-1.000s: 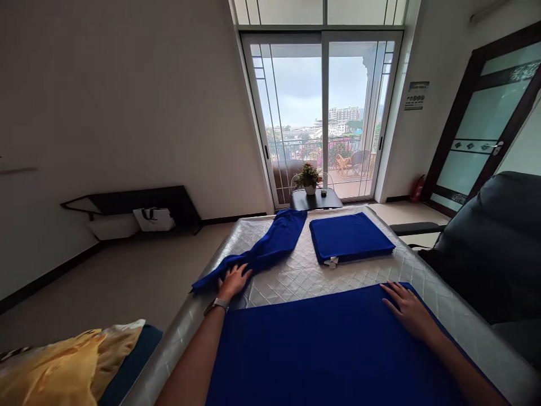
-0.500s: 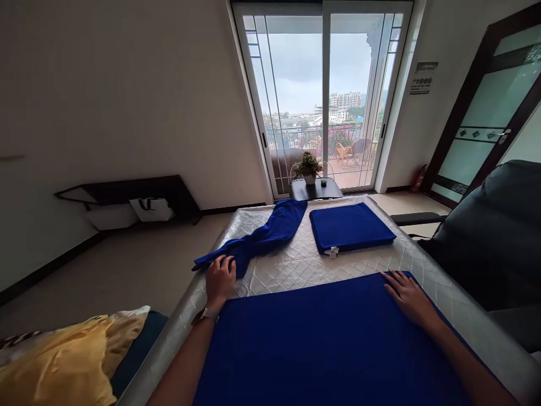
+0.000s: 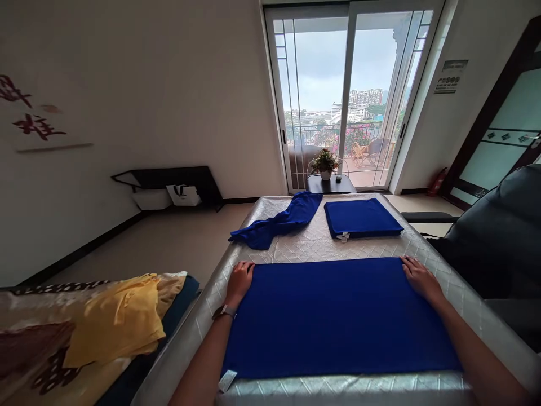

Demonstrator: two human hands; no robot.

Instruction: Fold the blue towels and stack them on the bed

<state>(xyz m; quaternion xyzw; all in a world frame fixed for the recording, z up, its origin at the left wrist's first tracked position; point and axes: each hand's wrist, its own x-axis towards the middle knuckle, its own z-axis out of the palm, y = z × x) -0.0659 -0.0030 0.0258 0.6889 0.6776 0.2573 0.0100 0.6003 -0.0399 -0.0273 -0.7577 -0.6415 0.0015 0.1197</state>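
"Resting the left hand (image 3: 240,276) where?"

"At the far left corner of the flat blue cloth (image 3: 333,318), curling its fingers over the edge. Not showing clearly whether pinching the fabric or only pressing it."

"And the right hand (image 3: 422,280)?"

"Lying over the far right corner, bending its fingers down at the edge. Not revealing any firm grip either; impossible to tell."

"Counting what as done?"

"Apparently the folded blue cloth (image 3: 363,217), lying beyond in a neat, layered bundle and showing a white tag (image 3: 343,237) at its near edge."

"Leaving what undone?"

"Probably the flat one, spreading smoothly between both hands on the near part of the silver quilted mattress (image 3: 304,243), without forming a compact bundle. Also the crumpled blue cloth (image 3: 291,219), bunching loosely at the far left, lying apart from the folded one and touching neither hand."
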